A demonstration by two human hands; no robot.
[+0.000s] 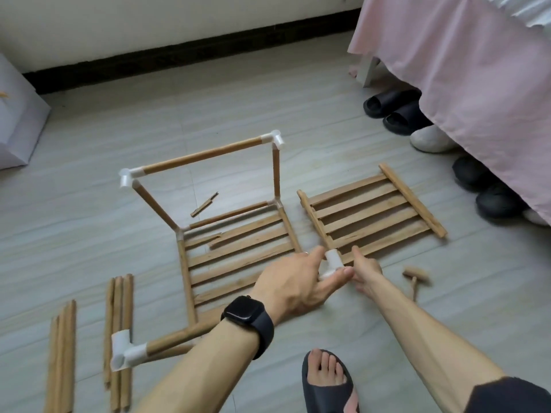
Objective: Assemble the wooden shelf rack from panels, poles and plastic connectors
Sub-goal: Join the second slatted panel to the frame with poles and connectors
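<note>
Both hands meet at a white connector on the near corner of the loose slatted panel, down on the floor.

The left hand, with a black watch on its wrist, pinches the connector at the end of the panel's side rail. The right hand is just beside it with the thumb raised by the nearest slat. Its fingers are curled and blurred, possibly on the connector too. The part-built frame stands left of the panel. Loose poles lie far left, and a wooden mallet lies near the right hand.
</note>
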